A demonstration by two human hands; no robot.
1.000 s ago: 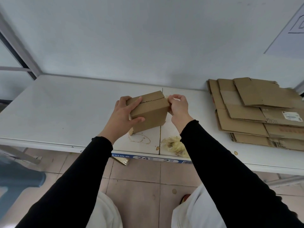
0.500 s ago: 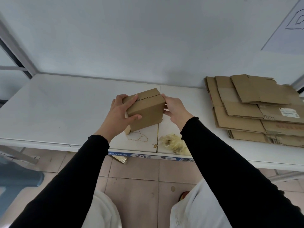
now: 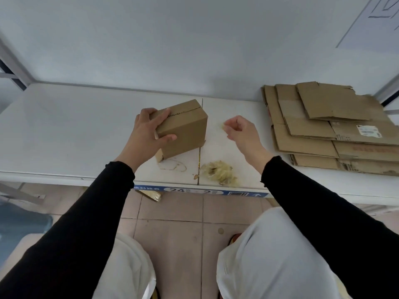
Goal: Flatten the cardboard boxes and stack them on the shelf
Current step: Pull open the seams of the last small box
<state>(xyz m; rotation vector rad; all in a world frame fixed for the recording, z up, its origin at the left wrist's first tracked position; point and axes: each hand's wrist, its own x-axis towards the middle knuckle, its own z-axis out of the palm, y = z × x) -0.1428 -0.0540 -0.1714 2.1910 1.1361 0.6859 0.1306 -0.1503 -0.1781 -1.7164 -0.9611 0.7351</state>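
A small closed cardboard box stands tilted on the white shelf, near its middle seam. My left hand grips the box's left end, fingers over the top and thumb on the front face. To the right of the box and apart from it, my right hand has its fingers curled and pinches a small yellowish scrap of tape. A pile of flattened cardboard boxes lies at the shelf's right end.
A crumpled wad of yellowish tape lies near the shelf's front edge, below my right hand. A blue label strip runs along that edge. Tiled floor lies below, with a blue object at the left.
My right hand has left the box's right edge and moved right, now pinching a scrap of tape. The box sits lower on the shelf, still held by my left hand.
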